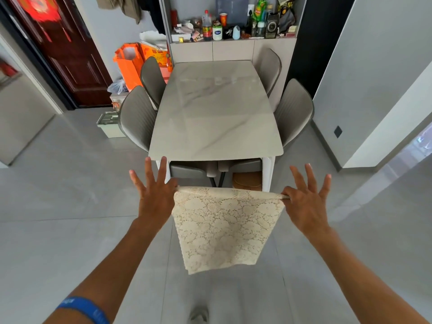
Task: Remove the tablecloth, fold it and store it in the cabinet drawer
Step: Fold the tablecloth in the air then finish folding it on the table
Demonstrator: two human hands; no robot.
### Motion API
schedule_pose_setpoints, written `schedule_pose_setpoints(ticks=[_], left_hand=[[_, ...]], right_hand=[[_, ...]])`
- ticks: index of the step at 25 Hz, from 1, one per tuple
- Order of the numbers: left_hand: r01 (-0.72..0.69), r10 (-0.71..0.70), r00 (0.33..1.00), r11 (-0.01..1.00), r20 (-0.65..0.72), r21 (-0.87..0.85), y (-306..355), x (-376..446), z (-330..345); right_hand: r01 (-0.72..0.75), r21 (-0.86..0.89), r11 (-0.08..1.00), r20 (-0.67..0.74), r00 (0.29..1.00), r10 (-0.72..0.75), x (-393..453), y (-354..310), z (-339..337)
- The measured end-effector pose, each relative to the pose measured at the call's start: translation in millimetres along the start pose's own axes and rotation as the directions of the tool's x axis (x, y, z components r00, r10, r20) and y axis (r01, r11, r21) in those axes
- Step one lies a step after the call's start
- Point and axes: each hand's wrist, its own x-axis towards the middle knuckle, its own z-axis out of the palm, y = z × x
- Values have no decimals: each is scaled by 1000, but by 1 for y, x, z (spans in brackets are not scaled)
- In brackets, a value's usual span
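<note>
The person holds up a cream lace tablecloth [223, 226] in the air, in front of the near end of the surface [215, 118]. The tablecloth is folded into a small panel and hangs down from its top edge over the grey floor [58, 183]. It does not touch the surface. The left hand [155, 195] has its grip on the top left corner, pinched at the thumb side, while 4 fingers [148, 169] spread wide and point up. The right hand [306, 202] has its grip on the top right corner in the same way, with its other fingers spread out too. The top edge of the tablecloth is stretched flat between the 2 hands. The left arm wears a blue band [84, 308] near the bottom of the view. The surface is pale and shiny like marble. 2 grey chairs stand on its left side, one near [138, 118] and one far [153, 78], and 2 more stand on its right side, one near [294, 111] and one far [268, 69]. Behind the far end of the surface is a cabinet [233, 51] with shut fronts. On top of it sit many bottles [207, 25] and jars. An orange bag [127, 64] stands by a dark red door [65, 47] on the left.
</note>
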Motion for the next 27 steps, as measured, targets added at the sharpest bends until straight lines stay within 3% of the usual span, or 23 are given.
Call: schedule_pose_setpoints(ticks=[3, 5, 9, 11, 13, 15, 17, 18, 19, 20, 21, 22, 23, 25, 27], left_hand=[[-3, 28, 993, 978, 118, -207, -6, -6, -7], [7, 78, 979, 912, 190, -411, -16, -4, -15], [180, 186, 917, 599, 354, -780, -49, 48, -39], [263, 286, 854, 483, 434, -835, -68, 103, -44], [373, 379, 760, 411, 528, -832, -87, 170, -34], [395, 338, 704, 544, 624, -741, -93, 239, -11], [281, 168, 755, 790, 634, -545, -85, 315, 17], [260, 71, 816, 841, 574, -474, -77, 352, 25], [288, -43, 880, 839, 472, -462, -70, 389, 26], [328, -182, 931, 799, 317, -504, -71, 435, 18], [317, -306, 944, 752, 120, -578, -80, 483, 2], [243, -368, 926, 746, -80, -620, -96, 526, -19], [165, -386, 894, 755, -227, -635, -112, 562, -41], [19, -355, 851, 758, -388, -652, -130, 611, -68], [-67, -311, 839, 756, -446, -651, -133, 631, -64]], right_hand=[[-36, 78, 996, 91, 995, 29, 0, 6, -8], [-42, 270, 962, 143, 990, 3, 5, 23, -16], [-127, 763, 633, 274, 952, -139, 60, 51, -49], [-171, 844, 509, 301, 936, -184, 115, 58, -58], [-240, 852, 464, 375, 900, -223, 188, 61, -54], [-287, 747, 599, 510, 826, -240, 264, 54, -37], [-253, 468, 846, 586, 806, -83, 339, 30, -11], [-234, 312, 921, 526, 850, 38, 373, 15, -4], [-226, 194, 955, 360, 922, 145, 407, 0, 0], [-240, 170, 956, 110, 969, 223, 451, -13, -5], [-255, 225, 940, -143, 946, 291, 495, -23, -18], [-246, 307, 919, -329, 879, 345, 537, -29, -37], [-229, 385, 894, -436, 809, 395, 573, -29, -55], [-188, 484, 855, -540, 704, 461, 621, -16, -77], [-138, 506, 851, -558, 700, 445, 640, -11, -70]])
